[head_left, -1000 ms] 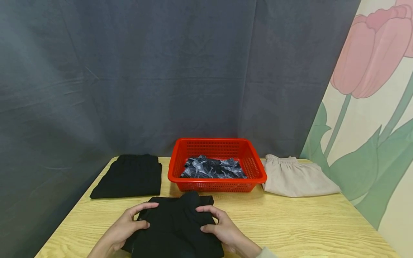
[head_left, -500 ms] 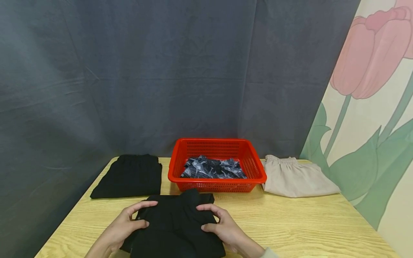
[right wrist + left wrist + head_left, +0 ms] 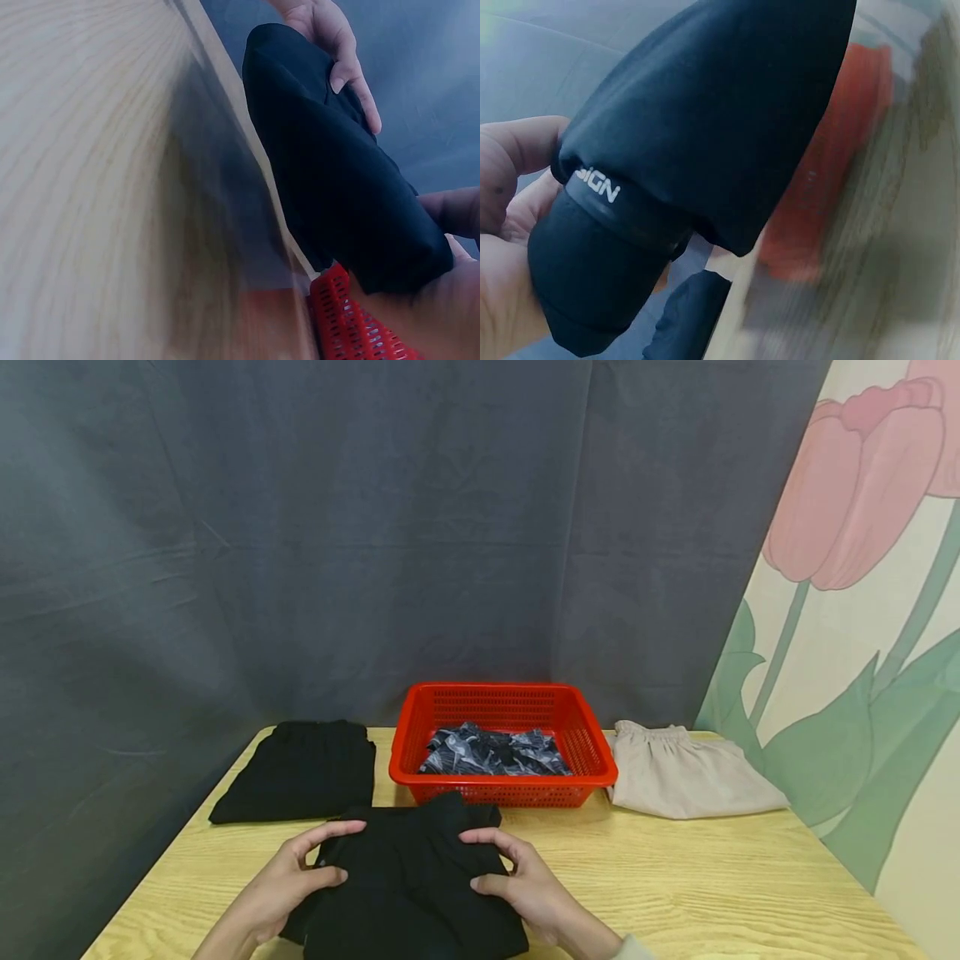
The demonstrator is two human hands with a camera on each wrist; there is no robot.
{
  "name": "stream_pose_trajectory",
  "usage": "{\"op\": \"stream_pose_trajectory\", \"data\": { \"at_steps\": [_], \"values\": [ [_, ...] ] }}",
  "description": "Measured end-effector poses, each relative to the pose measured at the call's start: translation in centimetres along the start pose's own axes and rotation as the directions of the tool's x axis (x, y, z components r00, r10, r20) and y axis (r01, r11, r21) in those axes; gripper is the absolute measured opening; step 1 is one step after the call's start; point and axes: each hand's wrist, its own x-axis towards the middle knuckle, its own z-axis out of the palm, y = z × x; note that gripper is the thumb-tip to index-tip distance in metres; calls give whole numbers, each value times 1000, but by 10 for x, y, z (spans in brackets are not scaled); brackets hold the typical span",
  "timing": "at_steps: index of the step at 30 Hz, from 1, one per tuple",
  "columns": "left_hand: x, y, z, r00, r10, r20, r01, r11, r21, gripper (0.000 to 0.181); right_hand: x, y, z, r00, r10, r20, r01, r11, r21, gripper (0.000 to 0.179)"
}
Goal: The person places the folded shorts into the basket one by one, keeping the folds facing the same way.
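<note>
A folded black garment [image 3: 408, 881] is held between my two hands at the front of the table. On its left side my left hand [image 3: 281, 881] grips it, thumb and index finger over the top and the other fingers tucked out of sight beneath. My right hand [image 3: 528, 889] holds the opposite side in the same way. In the left wrist view, a band on the garment [image 3: 727, 97] carries white letters. The right wrist view shows the garment [image 3: 322, 165] raised off the wooden surface, thick and rounded along its folded edge.
Beyond the garment stands a red perforated basket [image 3: 502, 781] with a grey and black patterned cloth [image 3: 498, 752] inside. Folded black pants [image 3: 303, 772] lie at the back left, a beige elastic-waisted garment [image 3: 690, 774] at the back right. A dark grey curtain [image 3: 375, 527] hangs behind the wooden table [image 3: 675, 885].
The black garment has shifted slightly forward toward the basket, with both hands gripping it throughout. The hands are marginally farther apart in the head view. Basket and other clothes stay put.
</note>
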Motion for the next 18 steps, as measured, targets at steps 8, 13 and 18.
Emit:
{"op": "stream_pose_trajectory", "data": {
  "at_steps": [8,13,18],
  "values": [
    [-1,7,3,999,23,26,-24,1000,12,57,-2,-4,-3,1000,-27,-2,27,1000,-6,49],
    [0,9,6,1000,18,0,-18,999,33,58,-4,-8,-4,1000,-20,3,20,1000,-4,49],
    [1,11,10,999,25,-26,-24,999,44,59,-7,-11,-6,1000,-25,3,25,1000,5,49]
  ]
}}
